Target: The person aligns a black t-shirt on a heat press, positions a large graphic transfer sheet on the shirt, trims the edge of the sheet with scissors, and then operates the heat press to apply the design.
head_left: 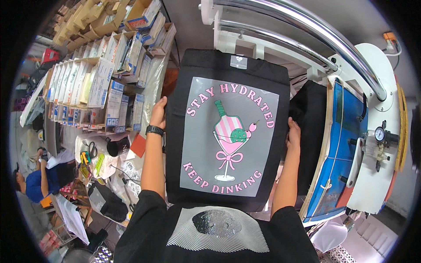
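In front of me a black T-shirt point(228, 202) lies flat and smooth, its small grey neck label point(238, 62) at the far end. On its front is a grey rectangular print sheet point(201, 144) with pink lettering and a cocktail glass, a striped paddle and a green ball. My left hand point(158, 115) grips the shirt's left edge, fingers partly hidden by the cloth; a black watch point(155, 129) is on that wrist. At the right edge my right hand point(293, 132) holds the shirt the same way, fingertips out of sight.
A white press machine with chrome bars point(307, 26) and a pressure gauge point(380, 133) stands right, beside a blue padded board point(335, 149) and black cloth point(309, 122). Boxes point(83, 83) stack left above scissors point(91, 149). A person in blue point(41, 183) works far left.
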Demonstrator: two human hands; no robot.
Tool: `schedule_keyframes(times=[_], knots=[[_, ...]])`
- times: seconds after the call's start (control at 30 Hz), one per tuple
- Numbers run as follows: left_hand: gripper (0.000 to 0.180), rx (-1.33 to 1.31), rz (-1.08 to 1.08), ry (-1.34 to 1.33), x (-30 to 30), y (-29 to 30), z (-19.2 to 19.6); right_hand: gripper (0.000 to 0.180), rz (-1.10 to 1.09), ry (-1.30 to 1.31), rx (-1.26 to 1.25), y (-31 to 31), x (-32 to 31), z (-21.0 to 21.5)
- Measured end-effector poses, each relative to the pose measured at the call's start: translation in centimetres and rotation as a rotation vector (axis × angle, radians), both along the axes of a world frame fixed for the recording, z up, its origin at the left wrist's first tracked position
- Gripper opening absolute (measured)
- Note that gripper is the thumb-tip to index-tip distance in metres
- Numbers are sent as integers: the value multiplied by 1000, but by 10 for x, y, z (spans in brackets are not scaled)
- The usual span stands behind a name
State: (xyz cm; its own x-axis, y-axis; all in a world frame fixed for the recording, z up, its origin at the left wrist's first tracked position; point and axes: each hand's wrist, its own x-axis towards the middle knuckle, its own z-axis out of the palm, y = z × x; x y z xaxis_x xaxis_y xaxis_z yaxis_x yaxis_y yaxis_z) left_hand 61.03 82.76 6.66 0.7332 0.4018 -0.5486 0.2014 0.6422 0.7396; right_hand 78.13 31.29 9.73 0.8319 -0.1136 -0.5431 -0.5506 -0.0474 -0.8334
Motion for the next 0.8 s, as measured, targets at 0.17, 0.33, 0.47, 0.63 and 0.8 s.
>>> schedule_keyframes(times=[0.17, 0.33, 0.47, 0.63, 0.8], knots=[[45, 15, 102, 3, -3, 1, 4, 46, -119, -128, -74, -17, -1, -32], [48, 106, 116, 26, -10, 7, 12, 61, -96, -18, 88, -18, 2, -15], [42, -45, 89, -102, -22, 38, -2, 78, -161, -14, 230, -40, 8, -27], [51, -115, 106, -117, -29, 49, 15, 74, -138, -89, 366, -36, -7, 7], [78, -22, 98, -87, -21, 40, 24, 58, -232, -155, 250, -47, -4, -8]])
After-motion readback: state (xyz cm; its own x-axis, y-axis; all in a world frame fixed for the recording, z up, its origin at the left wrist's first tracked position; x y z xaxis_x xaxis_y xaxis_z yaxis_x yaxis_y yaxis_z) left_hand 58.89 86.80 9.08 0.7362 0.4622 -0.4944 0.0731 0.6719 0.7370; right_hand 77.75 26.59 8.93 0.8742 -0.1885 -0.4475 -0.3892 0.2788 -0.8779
